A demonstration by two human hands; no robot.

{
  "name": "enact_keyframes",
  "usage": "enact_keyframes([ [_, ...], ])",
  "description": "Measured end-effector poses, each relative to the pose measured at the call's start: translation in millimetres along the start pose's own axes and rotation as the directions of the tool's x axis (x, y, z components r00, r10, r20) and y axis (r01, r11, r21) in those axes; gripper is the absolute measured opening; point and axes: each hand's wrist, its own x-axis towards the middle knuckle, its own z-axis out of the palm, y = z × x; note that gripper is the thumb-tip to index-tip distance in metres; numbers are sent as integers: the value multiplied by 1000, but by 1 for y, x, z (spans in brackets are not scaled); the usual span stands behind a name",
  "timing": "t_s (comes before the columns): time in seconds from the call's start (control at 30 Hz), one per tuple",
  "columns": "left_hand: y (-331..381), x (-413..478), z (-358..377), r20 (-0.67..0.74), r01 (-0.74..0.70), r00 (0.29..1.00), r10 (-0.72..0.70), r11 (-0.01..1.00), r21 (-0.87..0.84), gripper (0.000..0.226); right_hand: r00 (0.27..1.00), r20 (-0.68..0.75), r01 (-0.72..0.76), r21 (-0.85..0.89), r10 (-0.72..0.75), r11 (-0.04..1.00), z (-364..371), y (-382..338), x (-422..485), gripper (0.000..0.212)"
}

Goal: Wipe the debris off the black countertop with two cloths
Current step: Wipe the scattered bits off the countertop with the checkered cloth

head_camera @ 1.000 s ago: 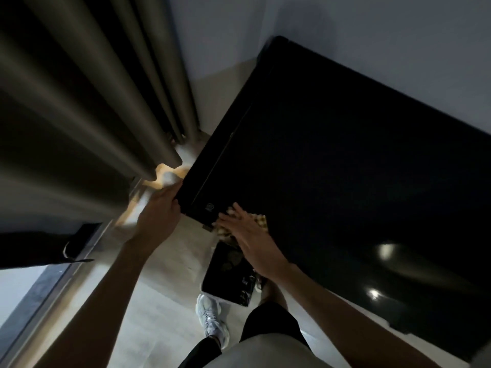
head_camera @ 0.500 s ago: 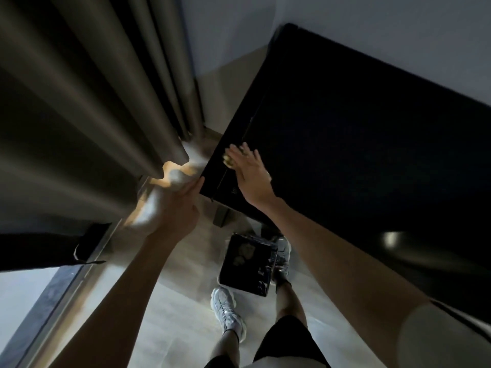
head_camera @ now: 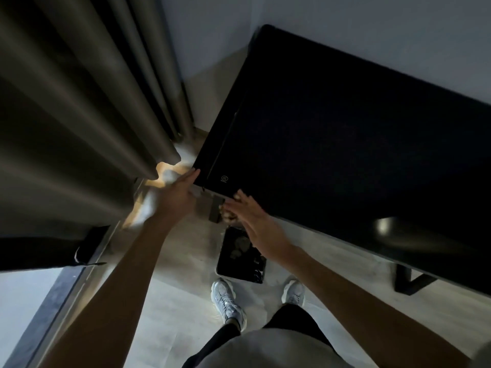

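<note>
Glossy smooth black countertop (head_camera: pixel 345 155), matt cloth curtain (head_camera: pixel 79 115), pale matt floor (head_camera: pixel 180 301), shiny silvery shoes (head_camera: pixel 227 301)

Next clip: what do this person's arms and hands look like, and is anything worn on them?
The left forearm and right forearm are bare, with no sleeves reaching them. No gloves show on the left hand or right hand, and I can make out no watch, bracelet or ring, though the light is dim. Below them: a pale shirt, black shorts and white sneakers.
</note>
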Motion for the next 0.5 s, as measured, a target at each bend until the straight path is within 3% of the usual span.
enact_keyframes([
  [0.1, 10, 4, 6, -29, -17, 999, 16, 999, -28, 58, 988, -129, -91, -86, 80, 992, -23, 10, 9, 44],
  [0.2, 21, 9, 20, 16, -53, 999, 52, 995, 80, 61, 980, -25, -198, -293, 199, 935, -16, 32, 20, 56],
  [0.27, 26, 10, 29, 32, -89, 996, 85, 987, 137, 63, 978, 7, -187, -427, 210, 885, -4, 43, 16, 67],
  [0.5, 62, -5, 68, 141, -206, 974, 177, 953, 224, 67, 936, -141, -352, -424, 323, 834, -25, 61, -42, 52],
])
